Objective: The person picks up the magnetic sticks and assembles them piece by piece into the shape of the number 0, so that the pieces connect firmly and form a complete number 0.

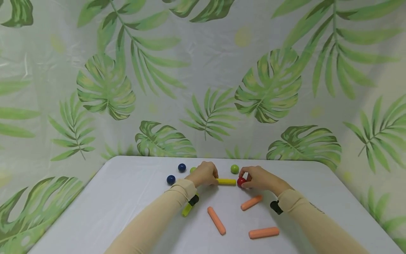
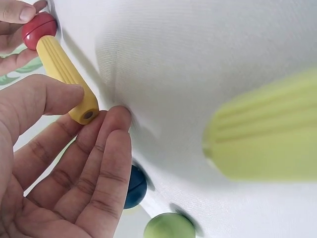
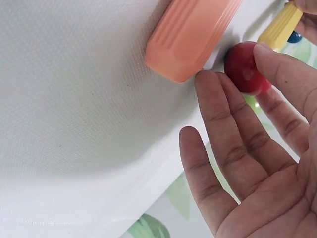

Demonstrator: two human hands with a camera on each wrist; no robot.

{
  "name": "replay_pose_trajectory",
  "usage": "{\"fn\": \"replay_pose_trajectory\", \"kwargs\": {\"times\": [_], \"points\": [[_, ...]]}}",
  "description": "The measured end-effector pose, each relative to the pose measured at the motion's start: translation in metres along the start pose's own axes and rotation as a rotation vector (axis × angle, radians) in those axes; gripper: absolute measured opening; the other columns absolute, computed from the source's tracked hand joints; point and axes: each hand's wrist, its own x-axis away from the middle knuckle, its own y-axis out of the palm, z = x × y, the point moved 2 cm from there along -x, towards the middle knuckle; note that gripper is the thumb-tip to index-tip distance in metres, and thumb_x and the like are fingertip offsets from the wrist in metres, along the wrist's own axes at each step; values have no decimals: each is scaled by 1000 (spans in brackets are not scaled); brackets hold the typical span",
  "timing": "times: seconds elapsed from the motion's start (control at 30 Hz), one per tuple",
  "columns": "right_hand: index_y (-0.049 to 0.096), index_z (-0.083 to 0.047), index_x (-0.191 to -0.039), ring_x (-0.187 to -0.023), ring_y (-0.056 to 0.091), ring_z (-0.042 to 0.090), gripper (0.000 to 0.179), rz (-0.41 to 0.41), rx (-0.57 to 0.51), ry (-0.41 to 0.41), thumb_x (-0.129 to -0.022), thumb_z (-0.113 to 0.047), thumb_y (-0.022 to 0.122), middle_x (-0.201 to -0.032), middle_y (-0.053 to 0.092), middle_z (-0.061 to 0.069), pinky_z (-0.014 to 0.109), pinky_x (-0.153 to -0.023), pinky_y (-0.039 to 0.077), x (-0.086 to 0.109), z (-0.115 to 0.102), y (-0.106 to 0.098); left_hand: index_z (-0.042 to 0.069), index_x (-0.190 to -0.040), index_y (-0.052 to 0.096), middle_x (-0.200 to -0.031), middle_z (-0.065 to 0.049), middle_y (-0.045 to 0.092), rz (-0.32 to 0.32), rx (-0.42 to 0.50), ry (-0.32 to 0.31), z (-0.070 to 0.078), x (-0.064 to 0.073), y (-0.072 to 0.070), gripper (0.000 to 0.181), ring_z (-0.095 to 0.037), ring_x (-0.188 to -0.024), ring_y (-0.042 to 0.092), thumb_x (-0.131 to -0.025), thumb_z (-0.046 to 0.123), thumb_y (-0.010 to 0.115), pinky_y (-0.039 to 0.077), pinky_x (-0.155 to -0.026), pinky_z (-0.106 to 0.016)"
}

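Observation:
My left hand (image 1: 205, 174) pinches a yellow grooved stick (image 1: 226, 181) between thumb and fingers near one end, where the left wrist view shows a small dark disc. At the stick's other end, a red ball (image 1: 241, 182) is held between the thumb and fingers of my right hand (image 1: 261, 179). In the left wrist view, the ball (image 2: 39, 30) and the stick (image 2: 59, 59) meet end to end, close to the white tabletop. The right wrist view has the red ball (image 3: 243, 68) at my thumb tip, with an orange stick (image 3: 185, 42) lying beside my fingers.
Beyond my left hand are two blue balls (image 1: 182, 167) and a green ball (image 1: 193, 170); another green ball (image 1: 234, 169) sits beyond the stick. A yellow-green stick (image 1: 187, 209) lies under my left wrist. Three orange sticks (image 1: 216, 221) lie nearer on the white table (image 1: 127, 197).

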Motion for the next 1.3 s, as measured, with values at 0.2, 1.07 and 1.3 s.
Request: {"fn": "replay_pose_trajectory", "kwargs": {"times": [0.2,1.07,1.3], "points": [[69,-11,-114,-74,62,14,22,-17,-16,2,-96,-14,82,-87,72,3,28,-68,52,-1,-2,1,7,-89,82,-76,3,70,5,-2,15,1,1,0,4,-8,-67,56,-86,8,85,46,-63,-21],[67,-11,-108,-72,58,14,21,15,3,-46,-94,-11,83,-84,69,4,28,-67,49,2,2,1,7,-100,79,-93,-5,72,-3,-3,44,-8,4,-4,10,-13,-77,60,-91,6,82,51,-70,-26],[67,-11,-108,-72,58,14,20,23,9,-49,-95,-12,83,-85,69,4,29,-67,50,3,0,0,2,-108,78,-95,-7,74,32,40,67,-16,6,-29,16,-14,-79,63,-93,5,80,54,-73,-28]]}}
